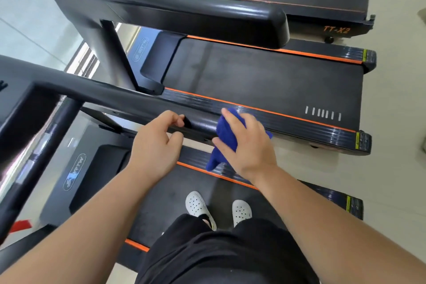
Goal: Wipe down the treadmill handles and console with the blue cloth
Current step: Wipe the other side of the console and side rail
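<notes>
The right hand point(250, 147) wraps its fingers round the blue cloth point(224, 136) on the handle point(202, 125) (left hand point(154, 145) grips it alongside).

cloth point(227, 136): blue fabric, soft nap, matt.
handle point(202, 124): black, smooth, semi-gloss; highlights show along the top; plastic or coated metal, cannot tell which.
belt point(253, 76): dark grey, fine-grained, matt, dusty-looking.
side rail point(288, 120): black, ribbed lengthwise, glossy; orange edge strip.
upright point(39, 145): dark, highly reflective.
floor point(391, 168): pale, smooth, low sheen.
shoes point(196, 205): white, perforated, matt.
shorts point(230, 256): black cloth, matt.
</notes>
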